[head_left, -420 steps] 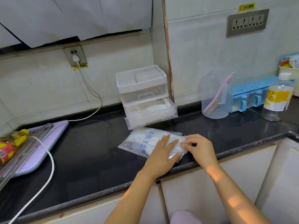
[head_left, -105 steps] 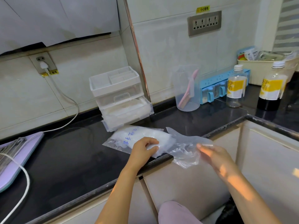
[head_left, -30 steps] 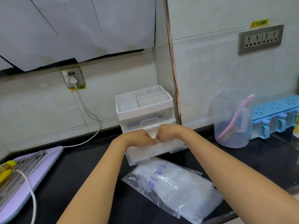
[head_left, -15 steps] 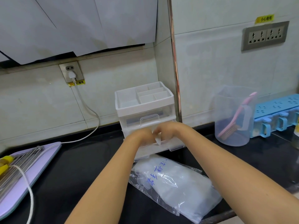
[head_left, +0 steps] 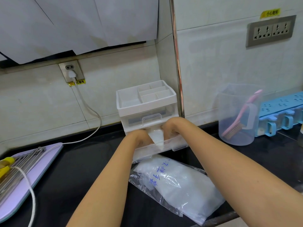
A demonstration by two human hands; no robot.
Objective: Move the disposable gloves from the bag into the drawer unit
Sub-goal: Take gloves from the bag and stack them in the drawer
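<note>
Running dark and glossy through the kitchen corner, the black surface (head_left: 78,174) carries a clear plastic bag (head_left: 180,185) of disposable gloves, blue handwriting on its face. It lies at the front edge, just before the white drawer unit (head_left: 146,104). The unit's bottom drawer (head_left: 177,145) stands pulled out. Both forearms reach over the bag into it. The left hand (head_left: 139,138) and right hand (head_left: 171,126) sit knuckles-up with fingers curled downward, each gripping an upper corner of one translucent glove (head_left: 156,136) whose tip drapes over the drawer front. Three and a half seconds earlier the left hand pressed the bag while the right drew a glove out at the surface's edge; now neither hand touches the bag.
</note>
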